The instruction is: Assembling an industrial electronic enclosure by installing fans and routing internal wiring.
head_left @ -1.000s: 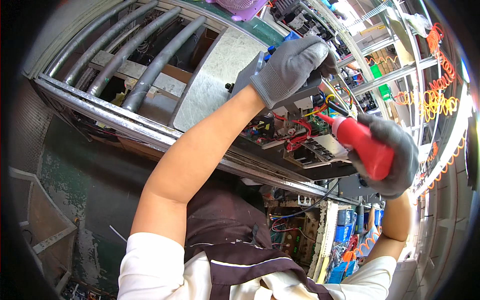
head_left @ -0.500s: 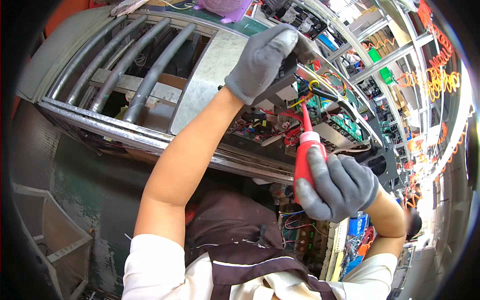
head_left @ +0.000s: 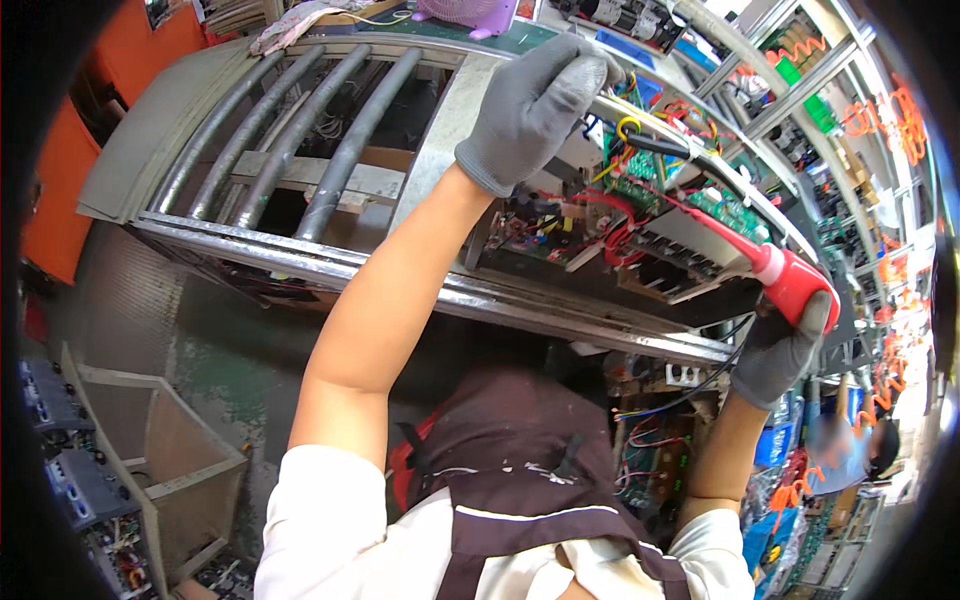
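Observation:
An open metal chassis (head_left: 640,262) lies tilted on the bench, with green circuit boards (head_left: 735,207), red wires (head_left: 622,237) and a yellow-and-black cable inside. My left hand (head_left: 540,112), in a grey glove, is closed at the chassis's upper left corner; its fingertips are partly hidden. At the right, my gloved right hand (head_left: 780,355) grips a red squeeze bottle (head_left: 797,285) low on its body. The bottle's long red nozzle slants up and left, its thin tip over the boards as seen from here.
Left of the chassis runs a conveyor with thick metal rollers (head_left: 345,145) and a metal front rail (head_left: 300,262). A purple fan (head_left: 466,12) stands at the back. Orange coiled hoses (head_left: 905,130) hang at the right. Another person (head_left: 840,455) is at the far right.
My right hand has moved right with the red bottle, and the nozzle has swung from pointing up to slanting up-left. My left hand stays at the chassis corner. The view has shifted slightly.

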Demonstrator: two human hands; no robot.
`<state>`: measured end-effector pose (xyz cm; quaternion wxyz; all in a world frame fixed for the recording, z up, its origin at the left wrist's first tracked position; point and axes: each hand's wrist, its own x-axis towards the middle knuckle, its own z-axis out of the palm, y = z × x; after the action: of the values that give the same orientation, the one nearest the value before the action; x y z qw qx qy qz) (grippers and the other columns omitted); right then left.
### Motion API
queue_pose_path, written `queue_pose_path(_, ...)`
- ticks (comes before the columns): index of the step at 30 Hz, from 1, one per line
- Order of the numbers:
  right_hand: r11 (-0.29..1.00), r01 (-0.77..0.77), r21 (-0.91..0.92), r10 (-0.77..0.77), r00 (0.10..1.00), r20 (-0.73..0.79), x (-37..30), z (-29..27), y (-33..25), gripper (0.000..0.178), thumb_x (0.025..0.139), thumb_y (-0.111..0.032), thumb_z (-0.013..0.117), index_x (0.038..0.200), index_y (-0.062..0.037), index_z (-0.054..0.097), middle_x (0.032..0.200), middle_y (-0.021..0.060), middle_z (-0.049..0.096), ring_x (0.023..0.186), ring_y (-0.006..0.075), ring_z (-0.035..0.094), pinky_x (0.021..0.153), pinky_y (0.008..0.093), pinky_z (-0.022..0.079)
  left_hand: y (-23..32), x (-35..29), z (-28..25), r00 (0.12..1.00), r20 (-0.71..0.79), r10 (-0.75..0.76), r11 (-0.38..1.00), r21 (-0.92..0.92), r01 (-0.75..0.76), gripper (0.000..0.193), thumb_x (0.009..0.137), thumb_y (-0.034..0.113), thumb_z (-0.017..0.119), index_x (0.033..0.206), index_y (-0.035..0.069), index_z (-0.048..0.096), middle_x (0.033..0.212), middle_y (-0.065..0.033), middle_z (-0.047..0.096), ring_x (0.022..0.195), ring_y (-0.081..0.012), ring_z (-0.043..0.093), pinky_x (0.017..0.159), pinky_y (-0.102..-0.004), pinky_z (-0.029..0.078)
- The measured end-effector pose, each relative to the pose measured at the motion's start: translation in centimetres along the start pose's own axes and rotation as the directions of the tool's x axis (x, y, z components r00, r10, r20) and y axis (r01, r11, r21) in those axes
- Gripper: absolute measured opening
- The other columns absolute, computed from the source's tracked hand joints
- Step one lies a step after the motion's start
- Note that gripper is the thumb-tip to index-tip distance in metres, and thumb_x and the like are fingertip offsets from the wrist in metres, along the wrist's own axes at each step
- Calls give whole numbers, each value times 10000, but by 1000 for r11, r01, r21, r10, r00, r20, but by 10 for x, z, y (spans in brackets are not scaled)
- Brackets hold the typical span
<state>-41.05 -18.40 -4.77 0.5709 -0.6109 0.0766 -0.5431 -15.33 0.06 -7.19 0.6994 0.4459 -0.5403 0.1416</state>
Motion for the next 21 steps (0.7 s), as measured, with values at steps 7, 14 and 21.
queue_pose_path(7, 598, -586, 547, 630, 766, 131, -32, -40, 59, 391, 942, -366, 567, 1145, -31, 563, 934, 63, 614, 662, 117, 481, 546, 231, 390, 9, 3, 8, 938, 103, 331, 833, 435, -341, 186, 924, 206, 569, 966, 34, 624, 977, -111, 644, 918, -280, 625, 803, -352, 481)
queue_pose_path(14, 473, -622, 624, 776, 630, 40, -63, -34, 77, 379, 916, -321, 617, 1146, -27, 551, 943, 66, 607, 656, 114, 490, 522, 216, 411, 8, -6, 14, 986, 110, 127, 911, 380, -160, 267, 1000, 182, 464, 1090, -32, 596, 1146, -138, 630, 1072, -194, 599, 940, -305, 460)
queue_pose_path(21, 371, -670, 643, 854, 518, 47, -82, -36, 94, 356, 908, -330, 627, 1122, -53, 567, 947, 63, 623, 659, 135, 528, 525, 240, 439, -3, -7, 6, 972, 132, 195, 837, 494, -234, 254, 999, 163, 463, 1096, -32, 594, 1130, -139, 632, 1076, -204, 584, 972, -333, 439)
